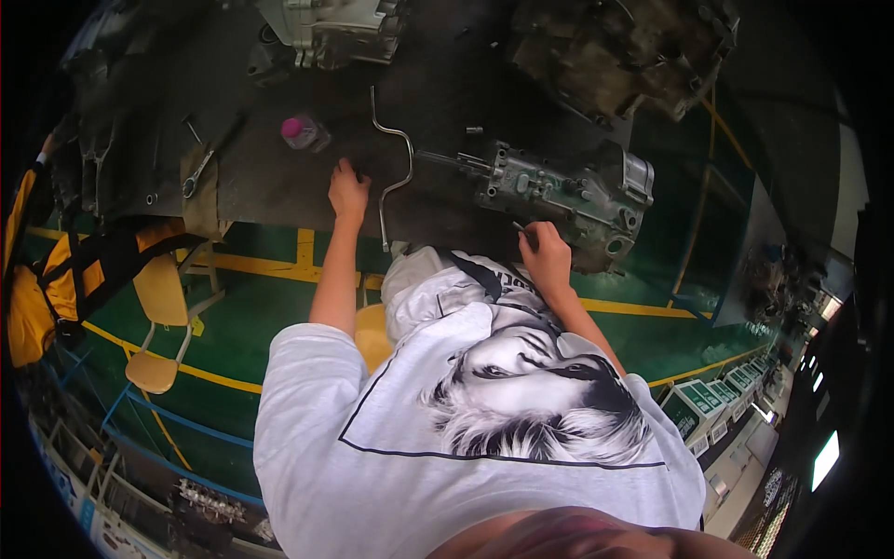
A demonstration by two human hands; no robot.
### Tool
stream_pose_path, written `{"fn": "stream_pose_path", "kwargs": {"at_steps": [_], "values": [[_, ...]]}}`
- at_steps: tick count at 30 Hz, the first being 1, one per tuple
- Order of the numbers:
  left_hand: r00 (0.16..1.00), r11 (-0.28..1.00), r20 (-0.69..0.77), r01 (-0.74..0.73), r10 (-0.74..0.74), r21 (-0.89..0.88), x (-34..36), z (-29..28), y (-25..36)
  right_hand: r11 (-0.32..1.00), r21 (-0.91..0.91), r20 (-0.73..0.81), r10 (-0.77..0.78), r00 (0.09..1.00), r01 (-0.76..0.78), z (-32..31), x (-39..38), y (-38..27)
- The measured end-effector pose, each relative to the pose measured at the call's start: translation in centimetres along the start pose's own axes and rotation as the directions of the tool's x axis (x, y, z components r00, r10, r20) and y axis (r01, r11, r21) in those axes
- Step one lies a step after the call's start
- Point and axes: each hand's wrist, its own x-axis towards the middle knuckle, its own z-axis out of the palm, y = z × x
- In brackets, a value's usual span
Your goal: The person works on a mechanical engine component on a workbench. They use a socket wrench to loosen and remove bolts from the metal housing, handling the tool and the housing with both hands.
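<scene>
My left hand [348, 194] rests at the near edge of the dark workbench [270, 191], fingers curled together; whatever they may hold is hidden. Just right of it lies a bent steel speed brace [410, 154], apart from the hand. My right hand [547, 253] pinches a small metal piece [520, 226], too small to name. That hand is beside the near left side of an open metal gearbox housing [568, 191], whose shafts point left toward the brace. A small metal cylinder, like a socket [474, 129], lies behind the shafts.
A clear bottle with a pink cap [305, 133] lies beyond my left hand. Wrenches [197, 175] sit farther left. Larger metal casings [340, 33] and a dark gearbox [624, 56] occupy the far side. A yellow chair [158, 317] stands on the green floor at left.
</scene>
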Motion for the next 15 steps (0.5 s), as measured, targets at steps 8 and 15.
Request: {"fn": "stream_pose_path", "kwargs": {"at_steps": [8,15], "values": [[0.998,0.998,0.060,0.014,-0.018,0.062,-0.2,0.8,-0.5,0.990,-0.105,-0.067,-0.106,0.992,0.098,1.5,1.1,1.5],[0.998,0.991,0.015,-0.065,0.064,0.116,-0.7,-0.3,-0.5,0.997,-0.037,-0.088,-0.077,0.993,0.074,1.8,1.6,1.0]]}}
